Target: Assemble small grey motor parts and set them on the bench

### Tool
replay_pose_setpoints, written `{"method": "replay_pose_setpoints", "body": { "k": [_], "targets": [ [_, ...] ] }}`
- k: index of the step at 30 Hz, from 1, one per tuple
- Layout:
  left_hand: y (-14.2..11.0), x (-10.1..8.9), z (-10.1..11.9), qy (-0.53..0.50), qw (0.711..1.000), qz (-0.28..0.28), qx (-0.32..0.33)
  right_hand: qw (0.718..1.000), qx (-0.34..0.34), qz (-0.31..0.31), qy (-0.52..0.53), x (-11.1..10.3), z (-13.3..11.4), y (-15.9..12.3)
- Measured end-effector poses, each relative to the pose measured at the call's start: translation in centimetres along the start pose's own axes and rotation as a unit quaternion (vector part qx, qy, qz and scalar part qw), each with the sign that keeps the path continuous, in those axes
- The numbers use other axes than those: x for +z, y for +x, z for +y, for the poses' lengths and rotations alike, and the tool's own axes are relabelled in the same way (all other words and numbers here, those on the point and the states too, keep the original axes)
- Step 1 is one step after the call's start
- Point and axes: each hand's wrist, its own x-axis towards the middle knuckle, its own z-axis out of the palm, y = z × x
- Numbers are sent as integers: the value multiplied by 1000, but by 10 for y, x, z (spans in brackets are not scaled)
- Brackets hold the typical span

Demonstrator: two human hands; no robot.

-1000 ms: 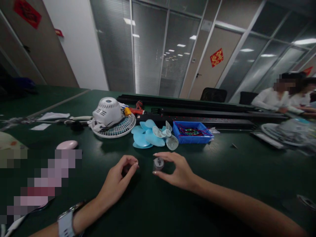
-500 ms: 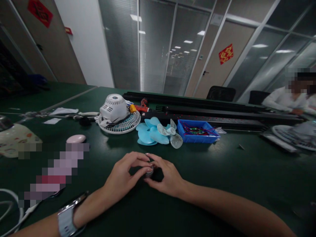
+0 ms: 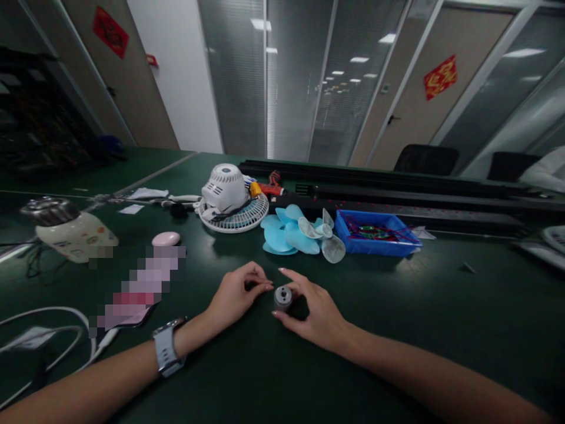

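A small grey metal cylinder (image 3: 283,298), with a few dark holes in its top face, stands upright on the dark green table. My right hand (image 3: 318,309) curves around its right side, thumb in front and index finger behind, both spread apart. Whether its other fingers touch the cylinder cannot be made out. Just left of the cylinder, my left hand (image 3: 238,294) has thumb and fingertips pinched together. Anything between those tips is too small to name. A watch (image 3: 168,347) with a pale strap is on my left wrist.
Beyond my hands lie a white fan housing (image 3: 227,194), light blue fan blades (image 3: 291,229), a clear fan blade (image 3: 333,247) and a blue tray (image 3: 379,246) of wires. At left are a phone (image 3: 136,294), pink oval object (image 3: 166,239), white cable (image 3: 90,335) and patterned bottle (image 3: 77,235).
My left hand has drawn away leftward from the cylinder, its fingertips pinched. My right hand has loosened around the cylinder, exposing its top. The camera view has shifted left.
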Motion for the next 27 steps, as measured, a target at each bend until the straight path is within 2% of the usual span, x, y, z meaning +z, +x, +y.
{"method": "replay_pose_setpoints", "body": {
  "k": [2, 5, 8, 10, 12, 14, 16, 18, 20, 24, 27],
  "targets": [
    [1, 2, -4, 26, 999, -30, 6, 1000, -7, 4, -1, 2, 1, -1],
    [0, 3, -4, 35, 999, -30, 17, 999, -26, 23, 3, 4, 2, -4],
    [-1, 2, -4, 36, 999, -36, 15, 996, -35, 81, -7, -10, 8, -9],
    [-1, 2, -6, 43, 998, -40, 17, 987, -22, 155, -41, -34, 17, -17],
    [-1, 1, -9, 46, 998, -47, 25, 966, 19, 242, -94, -69, 30, -30],
    [-1, 1, -12, 46, 997, -52, 30, 931, 85, 316, -163, -108, 46, -50],
    [0, 1, -14, 47, 997, -54, 30, 884, 155, 363, -250, -143, 61, -76],
    [0, 1, -15, 50, 997, -55, 31, 836, 221, 380, -328, -166, 75, -104],
    [0, 1, -13, 56, 997, -53, 31, 805, 282, 371, -367, -177, 88, -131],
    [-1, 0, -10, 72, 995, -52, 33, 792, 362, 326, -368, -173, 112, -168],
    [0, 0, -11, 79, 995, -49, 40, 798, 368, 321, -353, -168, 123, -176]
  ]
}}
